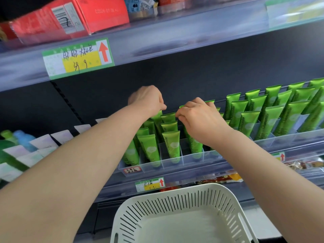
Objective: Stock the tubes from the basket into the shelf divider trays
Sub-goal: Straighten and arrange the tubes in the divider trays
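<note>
Several green tubes point(171, 146) stand upright in clear shelf divider trays point(175, 161) on the middle shelf, with more green tubes point(249, 123) to the right. My left hand point(149, 99) reaches over the back of the left rows with curled fingers; what it holds is hidden. My right hand point(199, 114) is curled over the top of a green tube point(194, 145), its fingertips pinching at the top edges. The white slotted basket point(175, 204) sits below at the front, and no tubes show inside it.
White packs point(42, 144) and bottles point(22, 139) fill the shelf to the left. Red boxes point(70, 16) sit on the shelf above, over a green and yellow price tag point(78, 57). Snack packets point(224, 178) lie on the lower shelf behind the basket.
</note>
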Demonstrator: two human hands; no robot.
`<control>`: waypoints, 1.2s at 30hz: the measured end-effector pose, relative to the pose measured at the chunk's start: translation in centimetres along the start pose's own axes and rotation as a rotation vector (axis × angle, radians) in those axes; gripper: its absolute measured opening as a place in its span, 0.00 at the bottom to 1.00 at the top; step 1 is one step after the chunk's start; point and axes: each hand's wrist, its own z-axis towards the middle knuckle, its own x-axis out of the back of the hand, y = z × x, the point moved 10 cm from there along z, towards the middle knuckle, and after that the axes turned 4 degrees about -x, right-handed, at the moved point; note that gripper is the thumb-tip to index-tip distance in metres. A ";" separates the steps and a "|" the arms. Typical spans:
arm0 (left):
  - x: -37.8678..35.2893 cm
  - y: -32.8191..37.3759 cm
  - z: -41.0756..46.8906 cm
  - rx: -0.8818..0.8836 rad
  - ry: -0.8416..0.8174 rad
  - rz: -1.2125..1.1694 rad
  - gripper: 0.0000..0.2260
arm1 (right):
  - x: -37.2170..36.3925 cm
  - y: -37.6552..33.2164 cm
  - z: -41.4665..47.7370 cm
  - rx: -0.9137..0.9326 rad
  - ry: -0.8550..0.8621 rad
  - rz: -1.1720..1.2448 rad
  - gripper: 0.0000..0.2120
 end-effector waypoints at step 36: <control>-0.2 -0.2 -0.6 -0.043 0.090 -0.090 0.04 | -0.8 0.2 3.0 -0.054 0.011 -0.061 0.12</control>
